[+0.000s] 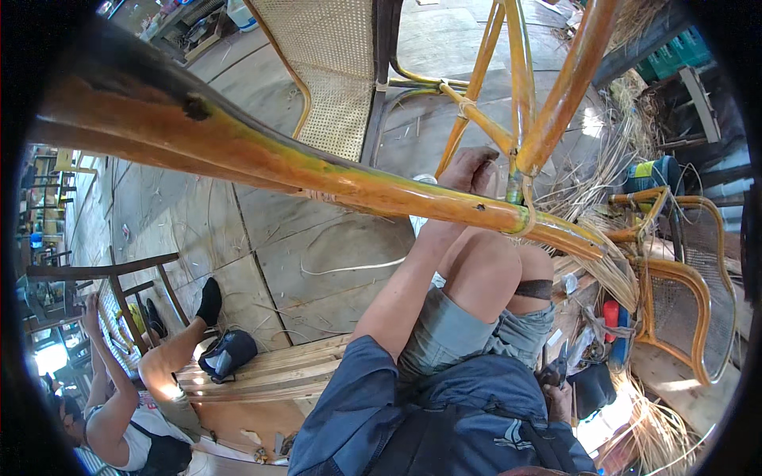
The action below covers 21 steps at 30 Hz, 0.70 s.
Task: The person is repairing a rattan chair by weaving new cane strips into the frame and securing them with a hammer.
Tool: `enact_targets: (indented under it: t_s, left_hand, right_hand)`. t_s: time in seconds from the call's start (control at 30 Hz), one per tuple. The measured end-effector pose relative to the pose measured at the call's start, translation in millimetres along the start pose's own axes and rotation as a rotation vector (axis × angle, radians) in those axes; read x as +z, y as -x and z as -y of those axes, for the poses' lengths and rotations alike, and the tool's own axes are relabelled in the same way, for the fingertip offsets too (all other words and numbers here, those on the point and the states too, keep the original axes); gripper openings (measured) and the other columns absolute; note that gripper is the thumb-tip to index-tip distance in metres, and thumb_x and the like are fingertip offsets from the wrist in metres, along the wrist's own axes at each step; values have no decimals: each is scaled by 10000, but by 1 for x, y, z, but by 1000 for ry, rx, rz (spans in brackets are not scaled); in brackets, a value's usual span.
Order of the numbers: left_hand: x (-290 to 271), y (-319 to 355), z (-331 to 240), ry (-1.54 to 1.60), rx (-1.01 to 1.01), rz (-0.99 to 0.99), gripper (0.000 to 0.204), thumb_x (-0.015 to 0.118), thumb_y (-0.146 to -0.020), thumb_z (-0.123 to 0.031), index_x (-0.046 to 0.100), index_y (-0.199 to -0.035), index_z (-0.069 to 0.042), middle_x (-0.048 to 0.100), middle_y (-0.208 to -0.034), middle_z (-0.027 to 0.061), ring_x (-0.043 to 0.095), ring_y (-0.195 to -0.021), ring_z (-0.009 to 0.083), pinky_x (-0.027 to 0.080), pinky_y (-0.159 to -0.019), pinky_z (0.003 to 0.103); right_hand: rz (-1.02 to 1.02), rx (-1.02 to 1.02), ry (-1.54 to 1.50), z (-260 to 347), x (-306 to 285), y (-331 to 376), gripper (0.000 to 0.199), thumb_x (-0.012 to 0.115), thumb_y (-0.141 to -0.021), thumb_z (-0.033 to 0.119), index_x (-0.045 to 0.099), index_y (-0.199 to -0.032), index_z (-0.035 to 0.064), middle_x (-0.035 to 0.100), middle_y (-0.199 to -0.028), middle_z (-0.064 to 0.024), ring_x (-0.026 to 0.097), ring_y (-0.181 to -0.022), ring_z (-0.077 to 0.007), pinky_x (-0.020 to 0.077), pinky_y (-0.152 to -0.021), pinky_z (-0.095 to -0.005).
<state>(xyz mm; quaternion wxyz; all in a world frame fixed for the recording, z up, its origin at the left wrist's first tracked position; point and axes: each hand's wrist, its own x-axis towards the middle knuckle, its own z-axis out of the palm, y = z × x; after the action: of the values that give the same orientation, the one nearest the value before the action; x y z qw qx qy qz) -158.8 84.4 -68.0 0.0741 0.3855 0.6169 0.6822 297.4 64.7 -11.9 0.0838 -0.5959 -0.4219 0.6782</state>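
Rattan frame [389,189] nearest in head view, crossing above the knees [490,270]. Left hand [474,171] curled beside the bound joint [517,184]; cannot tell whether its grip holds anything. Right hand [561,401]: grip closed round a dark tool [552,370]. Judgement: steady the frame near the joint, avoid scuffing its glossy finish. Floor [274,226] panelled, fibre-strewn; co-worker [119,432] seated left.

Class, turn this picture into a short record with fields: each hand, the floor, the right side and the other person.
Left hand: beyond the shiny cane pole, near a joint; grip unclear
Right hand: holding a dark tool
Floor: a pale strip lies curved on it
Right side: pale strands bunched together
Other person: lower left, by a dark wooden chair
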Motion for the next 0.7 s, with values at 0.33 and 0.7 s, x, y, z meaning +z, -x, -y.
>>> enact_targets:
  t_s: [0.33,0.7]
  left_hand:
    - [-50,63,-29,-409,-221,174,116,568,-860,-133,620,-886,-33,613,-700,118,569,-622,274,456,-608,316]
    - [-61,194,-223,-245,-909,107,188,499,-907,-162,600,-903,-3,547,-642,4,475,-559,51,400,-512,223]
  right_hand:
    - [100,-146,540,57,41,-10,492,573,-787,358,529,-1108,-13,534,-821,-34,487,-762,-129,403,-696,-275]
    - [830,-568,1216,128,137,-16,553,520,-837,443,495,-1140,-19,543,-1074,-246,510,-1030,-403,410,-876,-422]
